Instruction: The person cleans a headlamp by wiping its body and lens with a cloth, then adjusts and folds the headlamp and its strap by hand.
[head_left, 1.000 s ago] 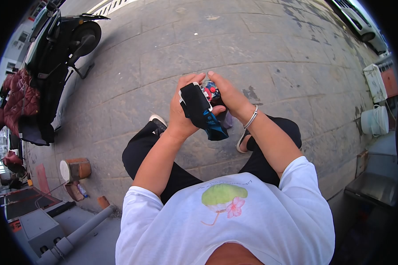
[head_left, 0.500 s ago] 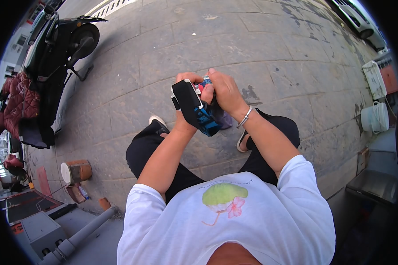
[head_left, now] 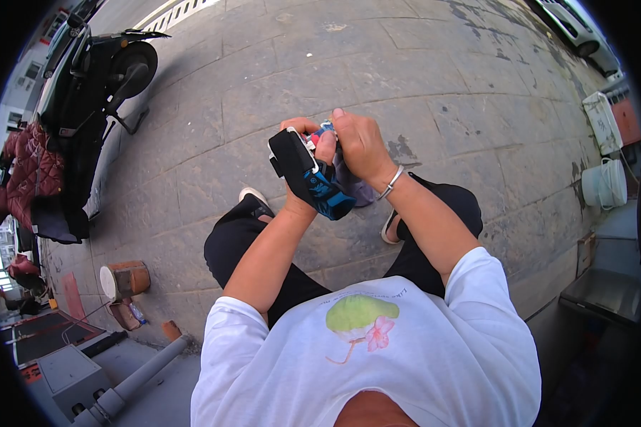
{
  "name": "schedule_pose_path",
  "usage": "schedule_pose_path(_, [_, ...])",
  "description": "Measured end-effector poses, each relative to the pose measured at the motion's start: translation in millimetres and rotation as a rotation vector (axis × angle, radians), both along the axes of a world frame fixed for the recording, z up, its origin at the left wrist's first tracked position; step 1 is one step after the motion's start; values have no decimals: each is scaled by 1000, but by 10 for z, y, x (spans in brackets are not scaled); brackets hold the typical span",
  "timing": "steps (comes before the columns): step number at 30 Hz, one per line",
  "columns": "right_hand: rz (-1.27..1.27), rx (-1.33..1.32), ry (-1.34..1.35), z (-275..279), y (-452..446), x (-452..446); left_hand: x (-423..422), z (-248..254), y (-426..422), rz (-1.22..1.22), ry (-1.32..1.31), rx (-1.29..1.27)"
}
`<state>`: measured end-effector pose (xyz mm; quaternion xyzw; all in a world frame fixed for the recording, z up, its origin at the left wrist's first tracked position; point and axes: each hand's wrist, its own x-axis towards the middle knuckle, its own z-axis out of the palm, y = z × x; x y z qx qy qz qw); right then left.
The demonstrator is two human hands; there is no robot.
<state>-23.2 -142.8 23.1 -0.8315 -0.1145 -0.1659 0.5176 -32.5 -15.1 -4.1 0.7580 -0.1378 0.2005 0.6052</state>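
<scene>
Fingers of my left hand (head_left: pixel 325 147) wrap a small bundle with red, white and blue parts (head_left: pixel 313 140). A black strap-like piece (head_left: pixel 290 158) with a white edge lies over that hand, and its blue-and-black patterned end (head_left: pixel 329 199) hangs toward me. My right hand (head_left: pixel 360 146) is closed at the bundle's right side, thumb pressed against its fingers; what it pinches is too small to make out. Below it hangs a greyish-purple cloth-like piece (head_left: pixel 357 186). A silver bracelet (head_left: pixel 390 183) circles my right wrist.
A parked scooter (head_left: pixel 85 107) with a maroon quilted cover (head_left: pixel 35 167) stands at left. A round container (head_left: pixel 124 279) sits on the paving (head_left: pixel 285 78) at lower left. At right are a white bucket (head_left: pixel 604 183), a white crate (head_left: pixel 602 122) and a metal surface (head_left: pixel 602 295).
The black strap-like piece has shifted left and tilted. My left thumb has come up over the bundle, and my right hand has closed from a more spread pose.
</scene>
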Motion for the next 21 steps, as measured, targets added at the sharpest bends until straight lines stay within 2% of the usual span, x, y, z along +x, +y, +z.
schedule_pose_path(11, [26, 32, -60, 17, -10, 6, -15, 66, -35, -12, 10, -109])
schedule_pose_path(14, [72, 59, -118, 55, -19, -5, -60, 310, -42, -85, 227, -374])
schedule_pose_path(17, [195, 363, 160, 125, -25, -70, -24, 545, 43, -163, 579, -707])
schedule_pose_path(21, [332, 544, 248, 234, -52, -56, 17, 529, 183, -457, 777, -1090])
